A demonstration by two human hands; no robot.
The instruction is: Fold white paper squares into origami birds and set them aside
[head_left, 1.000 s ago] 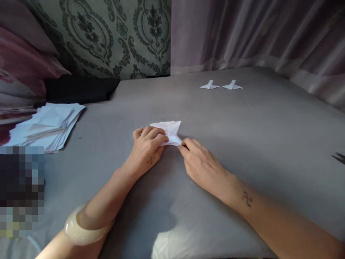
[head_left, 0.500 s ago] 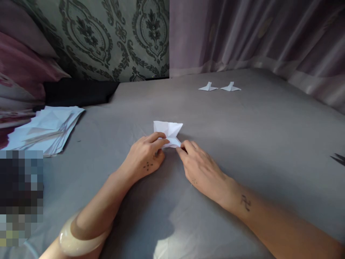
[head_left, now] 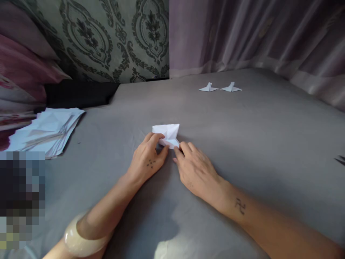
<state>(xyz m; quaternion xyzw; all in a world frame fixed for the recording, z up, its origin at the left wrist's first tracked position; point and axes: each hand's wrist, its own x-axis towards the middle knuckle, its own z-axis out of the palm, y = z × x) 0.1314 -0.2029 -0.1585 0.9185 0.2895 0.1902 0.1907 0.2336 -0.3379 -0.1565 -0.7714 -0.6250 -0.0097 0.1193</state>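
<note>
A small folded sheet of white paper (head_left: pixel 169 132), creased and partly opened out, lies on the grey cloth between my hands. At its left and near edges, my left hand (head_left: pixel 148 153) pinches it, fingers on top and thumb at the near side. The fingertips of my right hand (head_left: pixel 195 163) close on the paper's near right corner. My fingers cover part of the left side and that corner.
Two folded paper figures (head_left: pixel 208 87) stand side by side at the back. To the left lies a stack of white paper sheets (head_left: pixel 51 126), with black cloth (head_left: pixel 83 94) behind it. A dark pointed tool tip (head_left: pixel 341 160) shows at the right edge. Curtains (head_left: pixel 229 36) hang behind.
My left thumb has come out to the paper's near edge. The paper's back flap has shifted slightly left and lower, and my right hand has moved a little left with its corner.
</note>
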